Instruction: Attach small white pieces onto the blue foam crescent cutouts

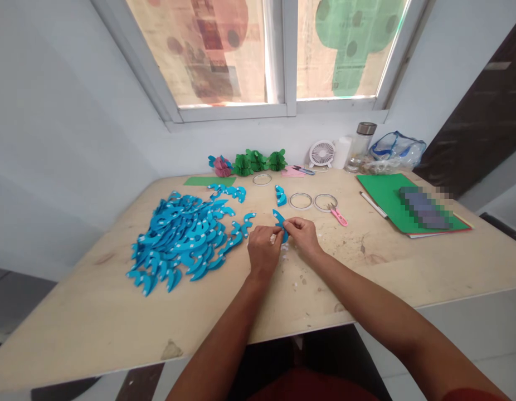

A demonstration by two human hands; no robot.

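Observation:
My left hand (263, 249) and my right hand (303, 234) meet over the middle of the wooden table (116, 312). Both pinch one curved blue paper piece (280, 220), which sticks up between the fingertips. The fingers of both hands are closed on it. A small white bit shows at my left fingertips; what it is I cannot make out. A big heap of the same blue curved pieces (183, 236) lies just left of my hands. Two more blue pieces (280, 195) lie a little beyond them.
Rolls of clear tape (300, 200) and small pink scissors (338, 216) lie past my hands. A green folder (392, 200) with a pen (373, 204) is at the right. Green paper ornaments (258, 160), a small fan (321, 153), a jar (360, 146) and a plastic bag (398, 150) line the wall.

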